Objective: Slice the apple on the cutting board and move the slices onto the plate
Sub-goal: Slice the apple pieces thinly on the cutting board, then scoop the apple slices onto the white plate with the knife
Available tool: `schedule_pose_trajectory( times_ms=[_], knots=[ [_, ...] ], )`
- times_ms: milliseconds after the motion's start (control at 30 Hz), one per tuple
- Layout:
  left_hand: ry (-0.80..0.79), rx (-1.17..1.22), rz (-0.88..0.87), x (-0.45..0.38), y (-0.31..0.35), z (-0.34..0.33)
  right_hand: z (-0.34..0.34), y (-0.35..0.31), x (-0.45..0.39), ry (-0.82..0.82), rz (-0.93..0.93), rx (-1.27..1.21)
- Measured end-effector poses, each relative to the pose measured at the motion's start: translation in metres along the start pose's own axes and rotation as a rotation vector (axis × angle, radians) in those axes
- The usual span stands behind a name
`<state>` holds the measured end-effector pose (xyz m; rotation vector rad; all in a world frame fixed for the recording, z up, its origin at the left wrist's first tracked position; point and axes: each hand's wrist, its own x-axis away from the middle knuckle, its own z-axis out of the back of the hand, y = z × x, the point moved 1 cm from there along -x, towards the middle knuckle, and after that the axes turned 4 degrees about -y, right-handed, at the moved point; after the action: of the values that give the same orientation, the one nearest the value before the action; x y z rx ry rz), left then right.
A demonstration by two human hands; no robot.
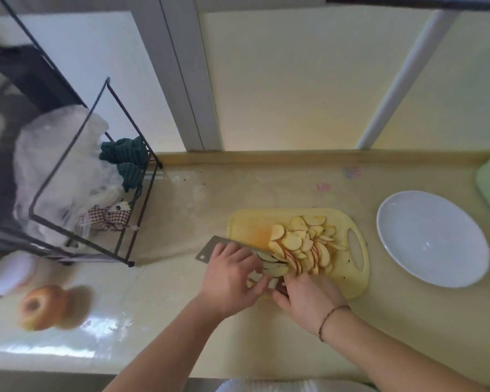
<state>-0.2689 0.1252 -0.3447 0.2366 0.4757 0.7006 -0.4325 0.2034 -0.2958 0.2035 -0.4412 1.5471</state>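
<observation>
Two bare hands work at the near edge of a yellow cutting board (244,222) lying on the desk (181,193) at centre right of the frame. The board's long axis runs left to right, its handle slot toward the right. A heap of thin apple slices (303,244) covers the board's middle and right, fanned in a band running from upper centre toward the lower edge; red skin shows on several rims.

A cleaver (210,248) lies nearly flat over the board's lower-left corner, blade pointing to the upper left, its long axis running diagonally down to the right, with a few slices resting on it. The left hand (229,281) lies over the blade, fingers spread and lightly bent, tips touching slices. The right hand (309,298) is at the handle end; its fingers curl inward, but whether they grip the handle cannot be told.

A white oval plate (433,239) sits right of the board, apart from it. A blurred whole apple (40,306) sits at lower left, beneath a black wire rack (91,176).
</observation>
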Motion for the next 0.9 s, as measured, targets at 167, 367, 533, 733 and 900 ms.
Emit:
schedule_pose_trajectory(
  times_ms=[167, 367, 533, 733, 900],
  knots=[
    [-0.285, 0.023, 0.105, -0.015, -0.006, -0.014, -0.005, -0.009, 0.004, 0.011, 0.024, 0.082],
    [-0.435, 0.001, 0.152, -0.031, -0.009, -0.022, -0.007, -0.013, 0.007, -0.049, 0.016, 0.058],
    [-0.422, 0.006, 0.197, -0.039, -0.016, -0.026, -0.005, -0.015, 0.017, -0.106, 0.025, 0.019],
    [-0.266, 0.108, 0.237, -0.043, -0.039, -0.006, 0.008, -0.006, 0.029, -0.121, 0.070, 0.004],
    [-0.455, 0.176, 0.306, -0.047, -0.040, 0.018, 0.016, 0.006, 0.030, -0.130, 0.151, 0.083]
  ],
)
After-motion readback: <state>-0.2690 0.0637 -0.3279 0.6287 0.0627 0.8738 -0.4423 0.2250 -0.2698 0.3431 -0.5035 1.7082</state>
